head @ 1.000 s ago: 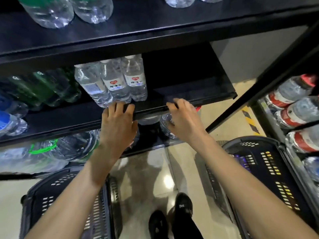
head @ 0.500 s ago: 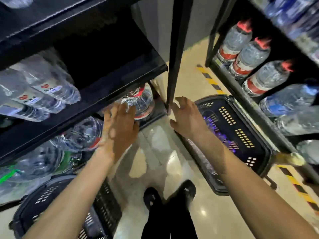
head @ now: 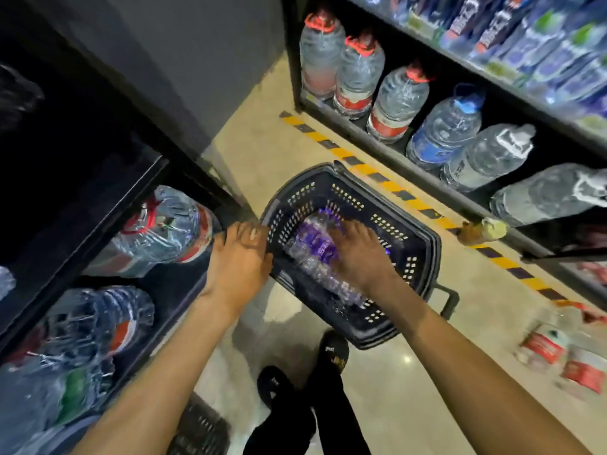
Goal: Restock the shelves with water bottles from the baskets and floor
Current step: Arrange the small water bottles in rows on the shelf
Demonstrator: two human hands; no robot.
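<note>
Head: right hand [head: 356, 254] now inside basket [head: 348, 197].

Left hand [head: 238, 257], right hand [head: 358, 254], both palm-down, outstretched

Saw open air straight above the basket [head: 430, 254] under the right hand [head: 358, 254], hemmed by its rim and packed below with purple-labelled bottles [head: 312, 254]. Met big jugs [head: 164, 231] close beside the left hand [head: 236, 257], on its outer side. Found bare floor [head: 262, 152] ahead of both hands.
</note>
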